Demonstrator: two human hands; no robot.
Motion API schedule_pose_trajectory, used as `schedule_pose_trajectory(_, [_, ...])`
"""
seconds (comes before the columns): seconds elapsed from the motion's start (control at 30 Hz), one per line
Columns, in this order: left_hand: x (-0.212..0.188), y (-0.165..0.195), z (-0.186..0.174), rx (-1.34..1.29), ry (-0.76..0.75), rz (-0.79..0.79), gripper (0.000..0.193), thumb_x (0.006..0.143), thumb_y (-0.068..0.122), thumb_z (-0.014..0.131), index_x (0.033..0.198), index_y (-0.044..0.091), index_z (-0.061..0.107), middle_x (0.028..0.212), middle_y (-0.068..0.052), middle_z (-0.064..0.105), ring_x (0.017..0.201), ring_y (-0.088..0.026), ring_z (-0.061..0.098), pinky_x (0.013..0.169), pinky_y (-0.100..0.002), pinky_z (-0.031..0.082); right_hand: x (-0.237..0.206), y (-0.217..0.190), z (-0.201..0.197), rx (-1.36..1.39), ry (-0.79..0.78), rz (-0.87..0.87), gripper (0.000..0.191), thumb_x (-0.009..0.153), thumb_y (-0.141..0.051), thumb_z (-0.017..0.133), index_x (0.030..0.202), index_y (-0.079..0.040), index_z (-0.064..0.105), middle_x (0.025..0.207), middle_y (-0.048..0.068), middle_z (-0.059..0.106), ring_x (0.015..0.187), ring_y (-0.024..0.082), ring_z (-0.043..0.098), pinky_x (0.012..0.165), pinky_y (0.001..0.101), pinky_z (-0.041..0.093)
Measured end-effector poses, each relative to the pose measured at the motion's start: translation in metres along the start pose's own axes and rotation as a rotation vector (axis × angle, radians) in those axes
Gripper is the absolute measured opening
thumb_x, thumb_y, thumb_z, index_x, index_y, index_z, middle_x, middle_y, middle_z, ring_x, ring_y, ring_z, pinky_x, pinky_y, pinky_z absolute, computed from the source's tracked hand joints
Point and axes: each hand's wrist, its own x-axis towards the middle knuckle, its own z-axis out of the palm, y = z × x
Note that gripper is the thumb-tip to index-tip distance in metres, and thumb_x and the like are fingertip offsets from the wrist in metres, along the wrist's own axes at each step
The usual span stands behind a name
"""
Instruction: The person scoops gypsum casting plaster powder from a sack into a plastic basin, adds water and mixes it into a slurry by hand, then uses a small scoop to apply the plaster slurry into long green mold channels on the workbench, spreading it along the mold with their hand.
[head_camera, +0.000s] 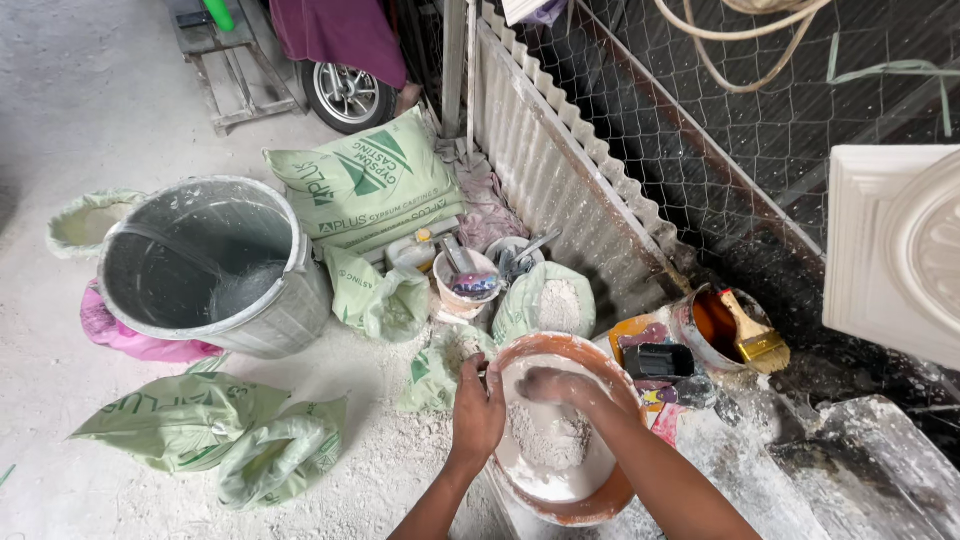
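An orange-brown round basin (592, 352) sits low in the middle, with white powder (548, 438) heaped inside. My left hand (478, 408) rests on the basin's left rim, fingers curled over the edge. My right hand (568, 386), dusted white, reaches over the basin above the powder with fingers partly closed; I cannot tell if it holds powder. An open green-white sack of white powder (548, 300) stands just behind the basin.
A large grey bucket (210, 265) stands at left, with green sacks (365, 185) behind it and crumpled ones (210, 430) in front. A small tub with tools (466, 272), a tin with a brush (748, 335), corrugated sheet (560, 170), wire mesh and a white plaster moulding (895, 250) lie around.
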Motion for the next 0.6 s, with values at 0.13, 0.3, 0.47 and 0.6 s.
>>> schedule_pose_trajectory(0.13, [-0.001, 0.002, 0.000, -0.018, -0.004, -0.024, 0.048, 0.106, 0.032, 0.044, 0.138, -0.004, 0.046, 0.137, -0.030, 0.056, 0.127, -0.044, 0.057, 0.107, -0.046, 0.044, 0.038, 0.044, 0.027, 0.154, -0.026, -0.079, 0.052, 0.096, -0.040, 0.049, 0.130, -0.003, 0.063, 0.135, 0.017, 0.066, 0.130, 0.028, 0.059, 0.112, 0.0403, 0.042])
schedule_pose_trajectory(0.3, [-0.002, 0.004, -0.002, -0.032, -0.015, -0.046, 0.049, 0.105, 0.031, 0.044, 0.140, -0.004, 0.044, 0.136, -0.030, 0.057, 0.125, -0.043, 0.057, 0.105, -0.046, 0.044, 0.044, 0.080, 0.045, 0.115, -0.111, 0.043, 0.066, 0.096, -0.054, 0.049, 0.139, -0.005, 0.060, 0.146, 0.016, 0.058, 0.136, 0.030, 0.054, 0.116, 0.0381, 0.038])
schedule_pose_trajectory(0.47, [-0.002, 0.003, -0.002, -0.083, -0.030, -0.061, 0.049, 0.105, 0.030, 0.045, 0.140, -0.004, 0.043, 0.131, -0.029, 0.060, 0.120, -0.041, 0.062, 0.102, -0.045, 0.048, 0.009, 0.077, 0.048, 0.181, -0.104, 0.123, 0.068, 0.093, -0.052, 0.052, 0.138, -0.001, 0.059, 0.147, 0.019, 0.057, 0.136, 0.031, 0.055, 0.115, 0.0395, 0.041])
schedule_pose_trajectory(0.6, [-0.002, 0.000, 0.000, -0.065, -0.001, 0.012, 0.048, 0.105, 0.029, 0.046, 0.139, -0.006, 0.044, 0.130, -0.031, 0.060, 0.118, -0.042, 0.062, 0.101, -0.046, 0.048, -0.024, 0.059, 0.034, 0.140, -0.104, 0.138, 0.069, 0.094, -0.054, 0.048, 0.133, -0.001, 0.065, 0.142, 0.023, 0.061, 0.130, 0.035, 0.060, 0.111, 0.0413, 0.044])
